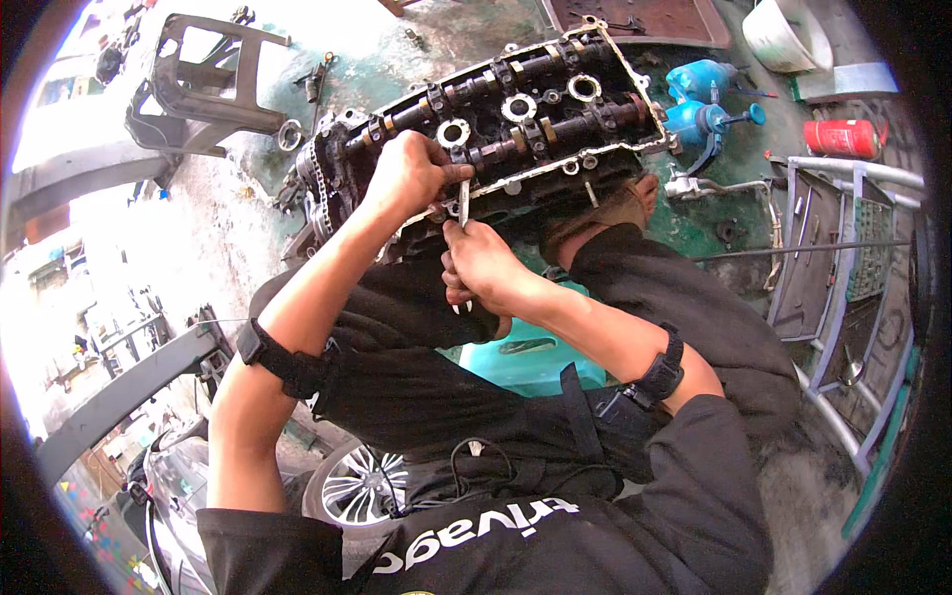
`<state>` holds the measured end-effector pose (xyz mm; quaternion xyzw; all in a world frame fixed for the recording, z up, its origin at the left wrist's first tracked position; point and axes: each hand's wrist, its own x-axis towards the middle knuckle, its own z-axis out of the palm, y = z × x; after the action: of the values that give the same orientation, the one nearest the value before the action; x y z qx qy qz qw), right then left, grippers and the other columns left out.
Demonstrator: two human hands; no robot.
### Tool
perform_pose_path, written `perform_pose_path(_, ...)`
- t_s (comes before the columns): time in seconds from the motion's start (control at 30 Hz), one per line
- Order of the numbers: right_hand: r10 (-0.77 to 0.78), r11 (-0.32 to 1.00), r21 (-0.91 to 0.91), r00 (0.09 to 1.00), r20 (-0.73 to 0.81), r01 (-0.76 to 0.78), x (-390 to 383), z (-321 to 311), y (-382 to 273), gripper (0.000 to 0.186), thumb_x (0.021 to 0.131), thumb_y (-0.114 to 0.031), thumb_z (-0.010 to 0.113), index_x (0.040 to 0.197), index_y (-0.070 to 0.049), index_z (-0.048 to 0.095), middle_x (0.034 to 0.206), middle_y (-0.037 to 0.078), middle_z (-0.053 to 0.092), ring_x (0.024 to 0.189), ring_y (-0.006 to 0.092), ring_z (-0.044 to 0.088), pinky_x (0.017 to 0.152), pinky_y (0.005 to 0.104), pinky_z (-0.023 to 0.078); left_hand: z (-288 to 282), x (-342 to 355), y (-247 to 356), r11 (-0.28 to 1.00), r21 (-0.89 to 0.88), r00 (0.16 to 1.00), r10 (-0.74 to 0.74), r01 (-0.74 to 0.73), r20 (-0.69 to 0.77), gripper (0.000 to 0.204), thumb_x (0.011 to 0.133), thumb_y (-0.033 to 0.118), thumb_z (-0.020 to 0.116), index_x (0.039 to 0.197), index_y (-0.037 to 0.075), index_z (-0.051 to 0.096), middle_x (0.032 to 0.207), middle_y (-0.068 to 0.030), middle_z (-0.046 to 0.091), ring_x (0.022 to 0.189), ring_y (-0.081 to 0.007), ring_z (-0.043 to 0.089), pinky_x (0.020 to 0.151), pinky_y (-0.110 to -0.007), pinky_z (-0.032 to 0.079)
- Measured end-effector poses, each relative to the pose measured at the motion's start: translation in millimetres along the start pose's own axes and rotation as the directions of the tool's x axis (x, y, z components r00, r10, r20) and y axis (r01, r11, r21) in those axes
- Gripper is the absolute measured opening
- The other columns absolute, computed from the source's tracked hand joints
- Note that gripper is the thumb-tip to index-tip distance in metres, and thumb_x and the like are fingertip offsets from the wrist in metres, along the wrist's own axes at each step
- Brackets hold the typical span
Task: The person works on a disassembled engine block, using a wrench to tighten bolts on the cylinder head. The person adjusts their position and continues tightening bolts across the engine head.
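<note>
A long engine cylinder head (511, 149) with exposed camshafts and round spark plug openings lies on the floor in front of me, dark with oil. My right hand (481, 263) is closed around a silver wrench (464, 205), whose forked end sticks out below the fist. The wrench's other end reaches the near edge of the cylinder head. There, my left hand (405, 177) is bent over the engine part, its thumb and fingers pinched at the wrench's far end. The fingers hide what that end sits on. A timing chain (319, 198) hangs at the left end of the head.
A plastic stool (213, 84) stands at the far left. To the right are blue spray bottles (702, 119), a red cylinder (843, 138), a white bucket (786, 38) and a metal frame (843, 258). A brown tray (645, 20) lies behind. Beneath me is a turquoise seat (535, 357).
</note>
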<state>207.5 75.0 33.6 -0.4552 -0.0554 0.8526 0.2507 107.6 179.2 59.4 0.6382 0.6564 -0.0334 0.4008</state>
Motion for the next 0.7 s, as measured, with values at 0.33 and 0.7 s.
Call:
perform_pose_path(0.33,0.126,0.979,-0.172,0.99,0.069,-0.112,-2.9,-20.4,-14.5,0.025,0.101,-0.026,0.035,0.081,-0.011,0.032,0.057,-0.002,0.028,0.044,0.0095,0.024,0.04,0.0278,0.024,3.0,-1.1,-2.7,0.999,-0.004,0.999,-0.032,0.031,-0.019,0.035,0.072,0.03,0.081,0.078,-0.003,0.07,0.06,-0.0134,0.066,0.052,-0.0186,0.065,0.059,-0.033,0.052)
perform_pose_path(0.7,0.167,0.032,-0.999,0.986,-0.025,-0.031,-14.3,-56.4,-138.6,0.041,0.096,-0.041,0.05,0.11,-0.004,0.06,0.067,0.003,0.053,0.057,0.014,0.051,0.05,0.0295,0.045,4.9,-0.3,-4.7,0.998,-0.017,0.998,-0.067,0.066,-0.017,0.039,0.073,0.037,0.079,0.079,0.0,0.072,0.065,-0.0122,0.067,0.057,-0.0182,0.063,0.061,-0.034,0.049)
